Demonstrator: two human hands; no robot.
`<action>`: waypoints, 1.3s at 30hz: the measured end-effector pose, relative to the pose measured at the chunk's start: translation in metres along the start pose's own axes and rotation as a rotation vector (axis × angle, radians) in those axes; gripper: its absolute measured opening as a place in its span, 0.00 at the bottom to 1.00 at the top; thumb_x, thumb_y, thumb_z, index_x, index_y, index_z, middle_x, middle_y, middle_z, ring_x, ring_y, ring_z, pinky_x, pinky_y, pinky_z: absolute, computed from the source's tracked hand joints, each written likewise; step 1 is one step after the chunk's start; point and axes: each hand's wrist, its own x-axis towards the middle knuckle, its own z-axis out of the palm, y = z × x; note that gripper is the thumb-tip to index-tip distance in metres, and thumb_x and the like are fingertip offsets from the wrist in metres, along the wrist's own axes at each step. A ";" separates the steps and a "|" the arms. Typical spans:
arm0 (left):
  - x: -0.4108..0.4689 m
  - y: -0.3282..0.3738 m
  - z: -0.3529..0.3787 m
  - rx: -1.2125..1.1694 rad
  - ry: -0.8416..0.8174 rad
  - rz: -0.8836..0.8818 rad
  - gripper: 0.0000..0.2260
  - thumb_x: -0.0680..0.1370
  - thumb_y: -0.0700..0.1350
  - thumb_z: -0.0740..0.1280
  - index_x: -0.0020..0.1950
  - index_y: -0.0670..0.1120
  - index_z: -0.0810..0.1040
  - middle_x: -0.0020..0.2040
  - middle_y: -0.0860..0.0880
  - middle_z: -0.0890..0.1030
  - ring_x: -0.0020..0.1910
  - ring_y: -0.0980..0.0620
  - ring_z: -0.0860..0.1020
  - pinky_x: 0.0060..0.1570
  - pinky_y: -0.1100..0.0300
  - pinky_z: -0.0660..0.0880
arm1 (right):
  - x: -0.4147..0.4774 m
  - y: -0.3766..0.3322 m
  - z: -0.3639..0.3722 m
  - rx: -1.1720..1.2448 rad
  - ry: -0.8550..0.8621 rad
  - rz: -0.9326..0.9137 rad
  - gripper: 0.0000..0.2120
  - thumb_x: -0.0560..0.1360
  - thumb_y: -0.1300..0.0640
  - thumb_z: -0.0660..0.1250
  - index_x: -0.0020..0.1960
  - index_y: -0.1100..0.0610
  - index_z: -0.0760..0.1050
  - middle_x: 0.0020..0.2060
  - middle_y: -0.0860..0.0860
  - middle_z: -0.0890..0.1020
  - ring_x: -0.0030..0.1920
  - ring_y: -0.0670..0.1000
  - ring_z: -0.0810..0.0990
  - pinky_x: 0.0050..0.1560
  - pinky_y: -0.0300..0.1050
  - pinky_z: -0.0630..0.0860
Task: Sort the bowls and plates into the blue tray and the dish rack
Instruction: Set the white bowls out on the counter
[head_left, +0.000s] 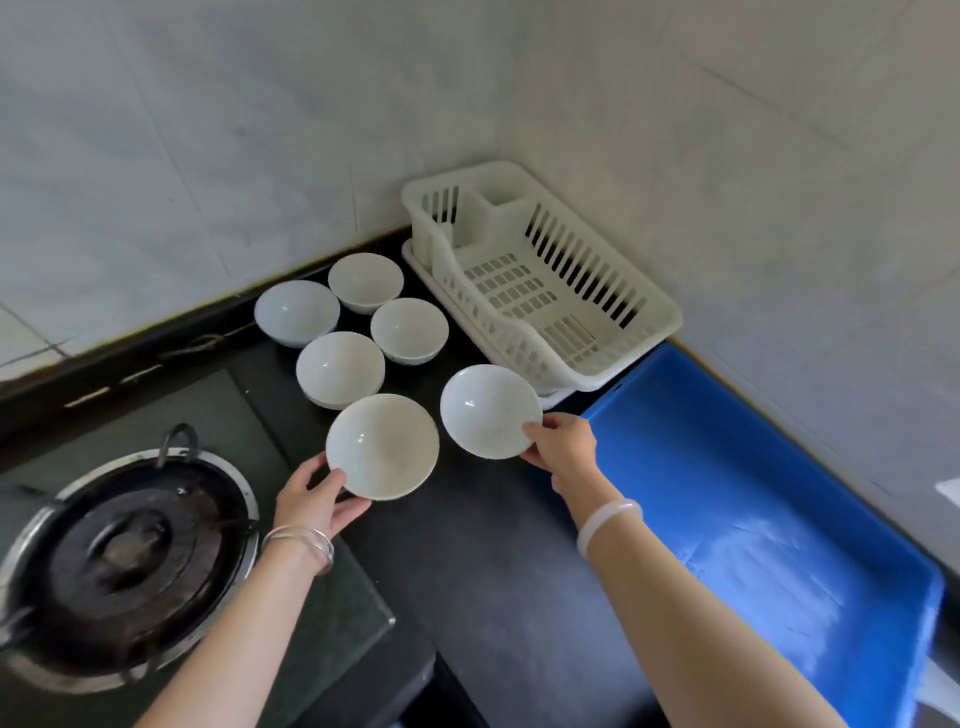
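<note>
My left hand (310, 500) grips the near rim of a white bowl (383, 446) held over the black counter. My right hand (563, 452) pinches the rim of a second white bowl (488, 410), close to the left edge of the blue tray (727, 467). Several more white bowls stand behind them, the nearest (340, 368) just beyond the left bowl, another (409, 328) to its right, two more (297, 310) (365, 280) near the wall. The white dish rack (540, 291) sits in the corner with nothing in it. The blue tray holds nothing.
A gas burner (122, 561) with a dark pan support sits at the lower left on a glass hob (332, 613). Tiled walls close the back and right sides. The black counter (493, 571) runs between hob and tray.
</note>
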 end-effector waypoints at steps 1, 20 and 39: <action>0.003 0.000 0.000 -0.012 0.010 -0.003 0.17 0.75 0.35 0.63 0.63 0.44 0.73 0.51 0.39 0.77 0.39 0.47 0.81 0.47 0.51 0.78 | 0.005 -0.002 0.008 -0.001 -0.006 -0.003 0.11 0.73 0.65 0.66 0.36 0.53 0.75 0.46 0.53 0.78 0.46 0.55 0.81 0.26 0.35 0.77; 0.022 -0.008 -0.002 -0.068 0.049 -0.059 0.18 0.75 0.35 0.62 0.65 0.46 0.72 0.53 0.41 0.79 0.41 0.47 0.82 0.47 0.54 0.77 | 0.056 0.019 0.055 0.041 0.019 0.166 0.04 0.73 0.66 0.66 0.44 0.59 0.74 0.49 0.55 0.78 0.43 0.54 0.81 0.30 0.39 0.79; 0.020 -0.018 0.007 -0.179 0.074 -0.053 0.16 0.78 0.41 0.62 0.66 0.44 0.71 0.56 0.42 0.77 0.41 0.51 0.80 0.48 0.52 0.77 | 0.055 0.024 0.073 0.378 -0.057 0.258 0.13 0.79 0.61 0.63 0.62 0.62 0.75 0.51 0.56 0.81 0.40 0.50 0.82 0.29 0.40 0.80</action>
